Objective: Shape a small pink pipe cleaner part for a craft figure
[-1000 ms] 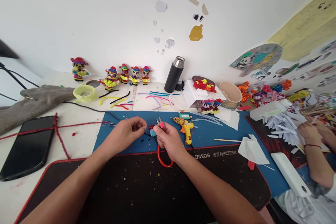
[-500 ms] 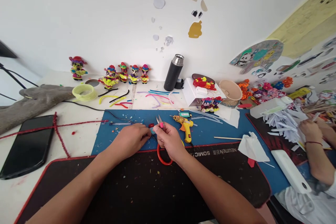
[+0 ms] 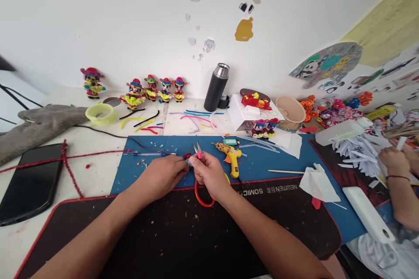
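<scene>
My right hand (image 3: 209,174) is closed around scissors (image 3: 203,202) with red handles, their blades pointing away from me. A small pink piece (image 3: 200,155) shows by its thumb and fingertips. Close beside it, my left hand (image 3: 165,174) is closed, fingertips pinching a small red and blue piece (image 3: 187,157) that is mostly hidden. Both hands are over the near edge of the blue mat (image 3: 127,174). A yellow glue gun (image 3: 233,159) lies just right of my right hand. Beyond my left hand is a pen-like clear stick (image 3: 149,154).
Fuzzy figurines (image 3: 133,93), a yellow-green roll (image 3: 101,114), pipe cleaners (image 3: 196,113) and a black flask (image 3: 216,89) stand or lie along the wall. A phone (image 3: 31,183) is at left. On the right are a tissue (image 3: 319,183), a white device (image 3: 368,213) and another person's hand (image 3: 393,161).
The view has shifted slightly. My hands stay close together with nearly the same grip, the left fingertips barely moved. The other person's hand at right has shifted a little.
</scene>
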A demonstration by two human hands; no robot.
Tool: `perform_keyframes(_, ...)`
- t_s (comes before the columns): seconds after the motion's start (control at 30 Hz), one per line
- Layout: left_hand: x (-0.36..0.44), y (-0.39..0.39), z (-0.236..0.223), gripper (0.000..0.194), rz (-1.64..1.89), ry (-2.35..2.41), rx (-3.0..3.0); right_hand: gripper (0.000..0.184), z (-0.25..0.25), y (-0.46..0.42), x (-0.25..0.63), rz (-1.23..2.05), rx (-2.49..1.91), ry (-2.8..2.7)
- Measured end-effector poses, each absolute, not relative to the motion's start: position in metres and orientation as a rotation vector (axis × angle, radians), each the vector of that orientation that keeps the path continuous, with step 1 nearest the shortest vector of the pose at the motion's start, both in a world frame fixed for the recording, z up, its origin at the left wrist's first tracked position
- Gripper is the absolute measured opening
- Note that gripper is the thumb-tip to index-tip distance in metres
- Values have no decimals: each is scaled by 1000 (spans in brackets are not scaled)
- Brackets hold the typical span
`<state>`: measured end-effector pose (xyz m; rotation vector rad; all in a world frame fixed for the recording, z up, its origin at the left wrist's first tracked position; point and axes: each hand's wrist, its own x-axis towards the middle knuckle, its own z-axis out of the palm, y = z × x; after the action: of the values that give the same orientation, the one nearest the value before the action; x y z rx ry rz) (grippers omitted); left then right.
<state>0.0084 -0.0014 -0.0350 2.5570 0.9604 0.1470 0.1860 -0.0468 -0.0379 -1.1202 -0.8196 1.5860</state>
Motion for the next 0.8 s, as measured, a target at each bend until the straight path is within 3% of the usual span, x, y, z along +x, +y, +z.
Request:
perform_keyframes(0.23, 4, 1, -35, 22, 197, 958, 2531, 46, -37, -46, 186, 1606, -1128, -815)
perform_keyframes(0.53, -1, 8, -19, 26, 699, 1189, 1881, 44, -37, -34, 188, 1599, -1116, -858)
perform_keyframes(0.8, -1, 9, -18, 23, 862, 1283, 1814, 43, -39, -17, 168, 1517, -1114, -972)
